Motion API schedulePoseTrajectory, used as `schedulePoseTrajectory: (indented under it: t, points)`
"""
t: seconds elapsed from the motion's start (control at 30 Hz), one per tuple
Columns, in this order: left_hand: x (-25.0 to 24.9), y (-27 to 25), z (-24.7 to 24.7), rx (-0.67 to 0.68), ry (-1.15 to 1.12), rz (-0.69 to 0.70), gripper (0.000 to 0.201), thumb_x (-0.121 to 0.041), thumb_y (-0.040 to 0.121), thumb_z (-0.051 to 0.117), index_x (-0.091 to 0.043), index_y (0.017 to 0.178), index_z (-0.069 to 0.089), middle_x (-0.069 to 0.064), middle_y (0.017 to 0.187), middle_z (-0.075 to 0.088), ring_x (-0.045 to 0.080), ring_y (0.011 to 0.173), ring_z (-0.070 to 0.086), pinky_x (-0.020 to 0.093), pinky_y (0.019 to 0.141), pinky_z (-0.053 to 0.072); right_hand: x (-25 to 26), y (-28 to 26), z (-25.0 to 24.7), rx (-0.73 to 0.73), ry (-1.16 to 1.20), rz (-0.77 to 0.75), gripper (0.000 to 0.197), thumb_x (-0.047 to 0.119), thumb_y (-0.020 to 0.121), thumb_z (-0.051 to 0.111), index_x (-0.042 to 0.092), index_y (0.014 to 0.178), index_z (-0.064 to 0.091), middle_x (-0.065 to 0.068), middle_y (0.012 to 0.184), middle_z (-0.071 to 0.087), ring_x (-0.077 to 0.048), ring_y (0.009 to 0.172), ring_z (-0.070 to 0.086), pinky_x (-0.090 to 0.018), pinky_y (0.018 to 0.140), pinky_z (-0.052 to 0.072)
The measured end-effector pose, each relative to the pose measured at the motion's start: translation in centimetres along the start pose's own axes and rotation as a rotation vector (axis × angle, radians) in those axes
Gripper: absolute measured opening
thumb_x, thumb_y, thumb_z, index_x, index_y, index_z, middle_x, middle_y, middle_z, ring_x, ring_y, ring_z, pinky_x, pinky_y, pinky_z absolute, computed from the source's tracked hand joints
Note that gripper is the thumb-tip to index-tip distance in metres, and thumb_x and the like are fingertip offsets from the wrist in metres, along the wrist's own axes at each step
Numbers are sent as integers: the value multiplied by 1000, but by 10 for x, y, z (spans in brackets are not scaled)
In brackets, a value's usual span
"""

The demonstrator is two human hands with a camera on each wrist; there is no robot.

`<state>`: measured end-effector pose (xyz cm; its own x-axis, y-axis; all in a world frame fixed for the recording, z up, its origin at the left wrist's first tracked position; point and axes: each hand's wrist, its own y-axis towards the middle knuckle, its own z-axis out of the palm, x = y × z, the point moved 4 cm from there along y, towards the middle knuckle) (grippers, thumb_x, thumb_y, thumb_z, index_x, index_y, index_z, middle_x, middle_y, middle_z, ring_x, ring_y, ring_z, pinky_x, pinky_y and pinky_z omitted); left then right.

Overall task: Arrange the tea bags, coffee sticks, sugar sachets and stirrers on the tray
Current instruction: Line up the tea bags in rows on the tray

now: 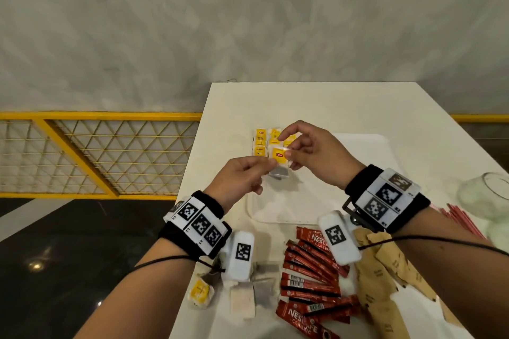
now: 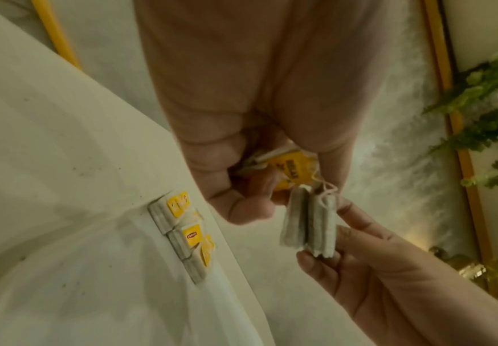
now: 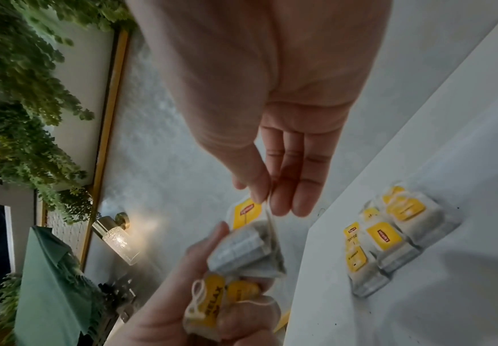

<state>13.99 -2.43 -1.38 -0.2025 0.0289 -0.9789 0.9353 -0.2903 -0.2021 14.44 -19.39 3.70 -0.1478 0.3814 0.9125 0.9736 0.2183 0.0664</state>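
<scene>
Both hands hover over the far left part of the white tray (image 1: 358, 151). My left hand (image 1: 265, 169) grips a small bunch of tea bags (image 2: 293, 169) with yellow tags. One tea bag (image 1: 278, 159) of that bunch sticks out, and my right hand (image 1: 287, 152) pinches it between thumb and fingers (image 3: 259, 192). In the left wrist view this tea bag (image 2: 310, 224) hangs folded below the left fist. Several tea bags (image 1: 263, 142) lie in neat rows in the tray's far left corner, also seen as rows of tea bags (image 3: 389, 241) in the right wrist view.
On the white table (image 1: 316, 99), in front of the tray, lie loose tea bags (image 1: 242, 297), red coffee sticks (image 1: 308, 281) and brown sugar sachets (image 1: 385, 275). Red stirrers (image 1: 462, 221) and a glass jar (image 1: 487, 195) sit at the right. A yellow railing (image 1: 96, 115) runs on the left.
</scene>
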Motion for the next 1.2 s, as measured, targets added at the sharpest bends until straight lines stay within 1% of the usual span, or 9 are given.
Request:
schedulePoseTrajectory:
  t: [0.1, 0.23, 0.33, 0.57, 0.73, 0.9, 1.0, 1.1, 1.2]
  points:
    - [0, 11, -5, -64, 105, 74, 15, -20, 88, 69, -5, 90, 75, 12, 81, 60, 18, 64, 46, 23, 56, 44, -3, 7, 1, 1, 10, 2, 22, 2, 86, 66, 18, 101, 64, -9, 79, 62, -22, 66, 61, -37, 73, 58]
    - [2, 21, -11, -133, 114, 128, 13, -16, 88, 69, -6, 92, 75, 8, 80, 66, 12, 60, 46, 18, 53, 42, -7, 12, 2, -41, -127, -40, 28, 16, 74, 80, 28, 96, 67, 0, 100, 62, -17, 72, 63, -16, 70, 48]
    - [5, 27, -14, -138, 117, 134, 11, -17, 87, 70, -8, 88, 76, 5, 75, 65, 12, 59, 45, 18, 53, 42, -9, 16, 0, -124, -189, -93, 24, 16, 73, 82, 26, 90, 69, 4, 99, 59, -8, 70, 61, -8, 67, 44]
    - [15, 35, -11, -112, -28, 56, 18, -18, 87, 70, -3, 97, 74, 3, 76, 63, 11, 60, 46, 23, 52, 42, -21, 21, 1, -226, -154, -196, 12, 13, 76, 79, 15, 77, 68, -2, 84, 62, -10, 64, 58, -15, 63, 45]
    - [14, 38, -5, -82, -253, -32, 43, -45, 82, 67, -4, 92, 73, 6, 76, 54, 15, 53, 36, 28, 54, 40, -27, 22, 6, -213, -102, -245, 10, 7, 80, 74, 8, 78, 64, -3, 79, 64, -17, 71, 64, -36, 71, 55]
    - [6, 48, -11, -165, -129, 15, 15, -16, 89, 66, -6, 82, 73, 3, 61, 53, 13, 50, 39, 28, 52, 39, -14, 25, 8, -150, -115, -291, 9, 4, 84, 70, 4, 81, 61, -5, 78, 66, -13, 71, 63, -25, 73, 52]
    - [-4, 55, -33, -302, 4, 123, 18, -18, 87, 67, -4, 77, 69, 10, 65, 51, 12, 48, 41, 27, 52, 39, -10, 28, 1, -191, -82, -280, 9, 3, 84, 68, 3, 82, 59, -1, 79, 64, -12, 69, 59, -21, 70, 49]
    - [-11, 58, -57, -414, 131, 193, 23, -21, 88, 66, -12, 67, 64, 5, 57, 46, 16, 49, 42, 24, 51, 41, -26, 35, 5, -164, -87, -145, 14, 10, 81, 73, 7, 78, 60, 4, 70, 61, -8, 61, 53, -20, 63, 44]
    - [-11, 57, -68, -450, 183, 204, 26, -13, 89, 59, -18, 63, 60, -6, 49, 44, 15, 50, 41, 19, 48, 41, -58, 45, 27, 27, -66, 50, 15, 8, 79, 76, 14, 78, 62, 8, 66, 59, -3, 58, 53, -19, 63, 44]
